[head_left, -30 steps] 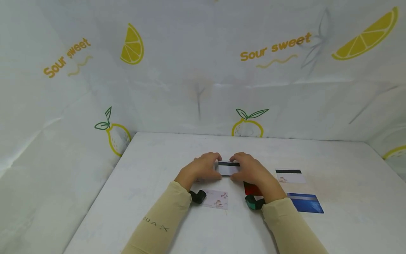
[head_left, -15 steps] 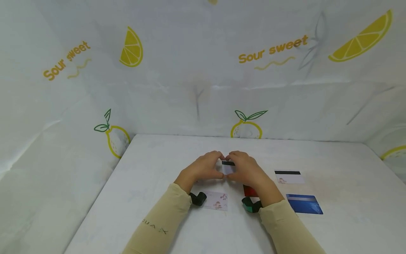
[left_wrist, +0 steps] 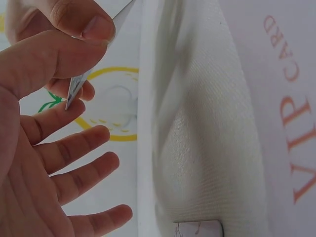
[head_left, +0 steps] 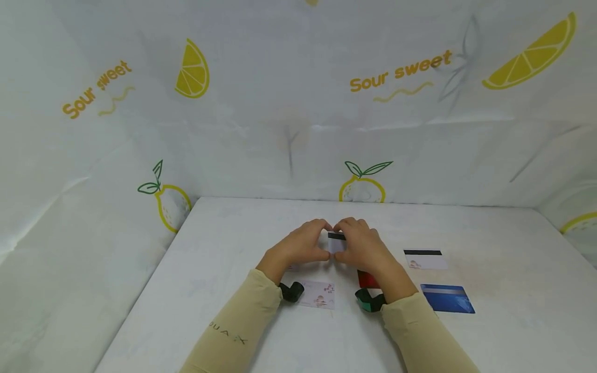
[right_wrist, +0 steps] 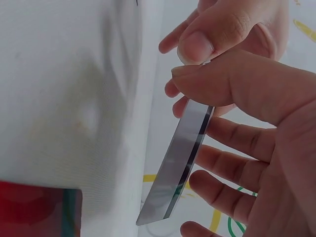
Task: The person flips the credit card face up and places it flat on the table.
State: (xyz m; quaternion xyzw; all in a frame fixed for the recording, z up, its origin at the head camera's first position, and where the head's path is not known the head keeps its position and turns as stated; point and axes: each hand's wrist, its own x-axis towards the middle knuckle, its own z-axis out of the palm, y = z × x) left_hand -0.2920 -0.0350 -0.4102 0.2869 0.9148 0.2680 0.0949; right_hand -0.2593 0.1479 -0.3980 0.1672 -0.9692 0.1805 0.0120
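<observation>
Both hands hold one white card (head_left: 337,244) with a black magnetic stripe, above the far middle of the table in the head view. My left hand (head_left: 300,244) pinches it between thumb and index finger, and its other fingers spread loose in the left wrist view. From the other side my right hand (head_left: 366,247) grips it with the thumb in front and fingers behind. The card (right_wrist: 177,163) slants below the right thumb in the right wrist view. The two thumbs meet at its near edge, and the hands cover both its ends.
Around the hands on the white table (head_left: 224,321) lie a pink-white flowered card (head_left: 322,295), a red card (head_left: 367,280) partly behind the right wrist, a striped white card (head_left: 425,260) and a blue card (head_left: 448,299). Another card (head_left: 293,268) shows only an edge under the left hand.
The hands have come together along the card, covering more of it than a second ago. In the last half second they have risen slightly with it.
</observation>
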